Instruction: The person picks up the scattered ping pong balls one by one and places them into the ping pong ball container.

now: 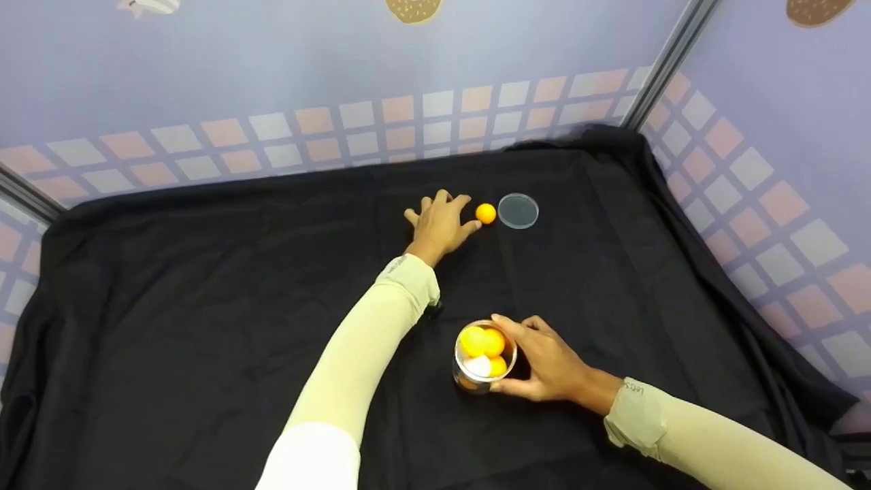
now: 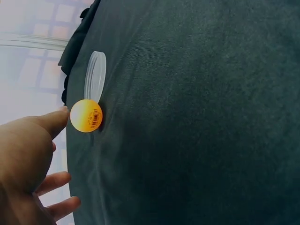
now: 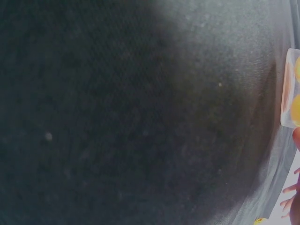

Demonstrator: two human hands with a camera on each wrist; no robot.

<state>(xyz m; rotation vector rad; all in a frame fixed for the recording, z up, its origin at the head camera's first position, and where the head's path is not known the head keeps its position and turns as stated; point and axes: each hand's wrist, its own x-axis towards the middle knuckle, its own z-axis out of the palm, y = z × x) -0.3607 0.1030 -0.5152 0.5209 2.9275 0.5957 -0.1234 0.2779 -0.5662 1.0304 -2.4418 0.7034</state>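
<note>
An orange table tennis ball (image 1: 486, 213) lies on the black cloth, a little right of my left hand (image 1: 441, 221), whose fingers are spread and hold nothing. In the left wrist view the thumb tip comes right up to this ball (image 2: 86, 116); whether they touch I cannot tell. Just beyond the ball is a clear round lid (image 1: 518, 211), flat on the cloth. Closer to me, my right hand (image 1: 548, 361) grips a clear jar (image 1: 458, 373) from its right side, thumb and fingers around the wall. Several orange balls and a white one fill the jar.
Black cloth (image 1: 204, 306) covers the table, with folds along its edges. Behind it and to the right stand patterned lilac wall panels (image 1: 272, 61), joined by a metal post (image 1: 670, 58) at the back right corner.
</note>
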